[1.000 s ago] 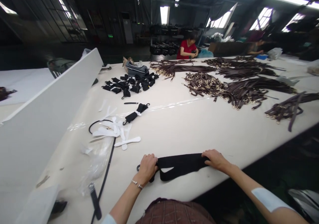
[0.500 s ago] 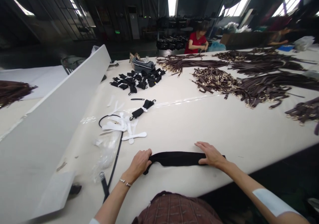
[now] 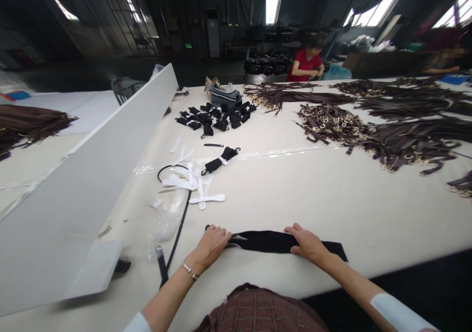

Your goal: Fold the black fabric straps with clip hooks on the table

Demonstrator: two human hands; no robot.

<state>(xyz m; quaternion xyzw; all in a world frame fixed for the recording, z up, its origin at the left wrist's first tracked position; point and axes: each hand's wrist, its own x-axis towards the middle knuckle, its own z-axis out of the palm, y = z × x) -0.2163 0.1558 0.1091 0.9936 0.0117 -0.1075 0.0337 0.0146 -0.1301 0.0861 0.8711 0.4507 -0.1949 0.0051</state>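
Note:
A wide black strap [image 3: 263,242] lies lengthwise across the table in front of me, slightly doubled near its left part. My left hand [image 3: 214,243] is closed around its left end, and a small black hook [image 3: 207,227] shows beyond the knuckles. Over the right part of the strap rests my right hand [image 3: 308,243], its fingers stretched out past the far edge and the thumb apart at the near edge. The strap's cut right end sticks out beyond my right wrist. Farther off lies a folded black strap bundle [image 3: 216,163] bound with a white tie.
White tie strips [image 3: 184,178] and clear plastic film [image 3: 171,221] lie left. Behind them are black bundles [image 3: 212,118] and a grey bag [image 3: 224,97]. Brown straps with metal clasps [image 3: 332,120] cover the right. A white board [image 3: 110,150] stands left. A person in red [image 3: 304,66] works opposite.
The strap's right end now extends farther past my right hand. My left hand has shifted its hold, exposing the hook. The view has turned slightly left.

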